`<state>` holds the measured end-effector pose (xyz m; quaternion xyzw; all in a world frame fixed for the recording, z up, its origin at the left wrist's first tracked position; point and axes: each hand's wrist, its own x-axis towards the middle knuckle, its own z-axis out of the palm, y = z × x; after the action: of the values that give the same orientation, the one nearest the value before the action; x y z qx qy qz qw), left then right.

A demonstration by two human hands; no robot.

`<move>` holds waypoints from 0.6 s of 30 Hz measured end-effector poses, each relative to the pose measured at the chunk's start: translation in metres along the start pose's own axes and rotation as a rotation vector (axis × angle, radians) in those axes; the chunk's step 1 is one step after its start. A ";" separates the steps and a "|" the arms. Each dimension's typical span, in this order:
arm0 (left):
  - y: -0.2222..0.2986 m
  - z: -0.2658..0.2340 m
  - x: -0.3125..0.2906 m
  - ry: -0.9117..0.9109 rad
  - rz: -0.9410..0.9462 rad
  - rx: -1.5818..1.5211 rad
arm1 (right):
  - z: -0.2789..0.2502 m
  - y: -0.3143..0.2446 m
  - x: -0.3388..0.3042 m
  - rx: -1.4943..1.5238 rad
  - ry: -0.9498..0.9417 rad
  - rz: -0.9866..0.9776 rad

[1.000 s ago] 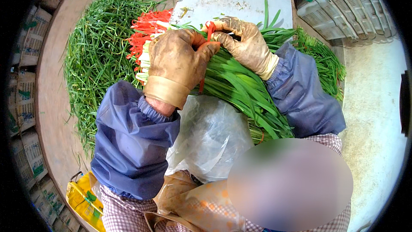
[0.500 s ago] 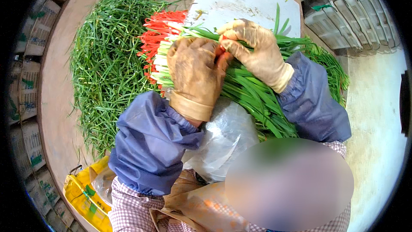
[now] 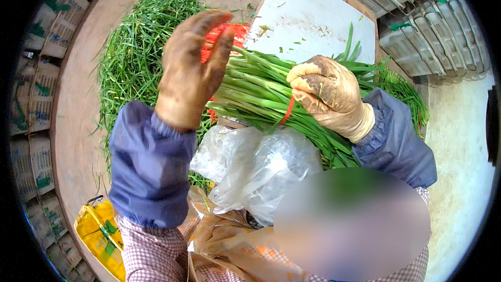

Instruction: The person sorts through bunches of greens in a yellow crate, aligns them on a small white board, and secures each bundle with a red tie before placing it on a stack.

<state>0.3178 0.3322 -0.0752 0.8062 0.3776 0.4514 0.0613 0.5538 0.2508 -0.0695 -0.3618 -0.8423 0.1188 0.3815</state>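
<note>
Nearest: clear plastic bag (image 3: 284,154) lay crumpled beyond the apron (image 3: 229,240), its far edge up against the stalk bundle (image 3: 250,86). Risk: film poss. trapped under stalks; cause: loose folds at that edge. A blurred patch hid the lower R area.

Next: stalk bundle lay crosswise beyond the bag, leaves trailing R beneath the R hand (image 3: 330,91). A red band (image 3: 288,110) crossed its near side and ran up to that hand.

R hand: fingers curled tight, apparently pinching the band's upper end; exact fingertip contact not clear. Risk: band could slacken; cause: slip at a soiled glove, w/ only one hand on it. Overpull could cut or bruise the leaves; cause: narrow band, soft stalks.

L hand (image 3: 189,68): thumb and fingers spread, nothing seen btwn them; blurred. It hung in front of the red strips (image 3: 239,32), clear of the band. Risk: stalk ends could fan out; cause: no L-hand support.

Farther: loose greens (image 3: 138,55) heaped at L; white board (image 3: 318,13) beyond the bundle w/ scraps on it. Risk: stray debris mixing in; cause: scraps nr the stalks. Farthest R: stacked crates (image 3: 430,34).
</note>
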 end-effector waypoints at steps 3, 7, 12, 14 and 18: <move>-0.007 0.005 -0.017 -0.467 -0.425 -0.215 | 0.001 -0.001 -0.003 0.103 0.045 0.083; 0.002 0.010 -0.066 -0.100 -0.078 -0.095 | -0.002 -0.001 -0.015 0.234 0.072 0.257; 0.001 0.016 -0.096 -0.037 -0.287 -0.261 | 0.006 -0.002 -0.013 0.239 0.037 0.272; 0.002 0.016 -0.093 -0.029 -0.477 -0.386 | 0.009 -0.002 -0.011 0.249 0.035 0.243; 0.016 0.001 -0.047 -0.196 -0.768 -0.460 | 0.014 -0.001 -0.018 0.269 -0.002 0.241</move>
<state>0.3131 0.2898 -0.1002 0.6121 0.5313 0.3898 0.4371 0.5513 0.2386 -0.0881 -0.4058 -0.7695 0.2758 0.4088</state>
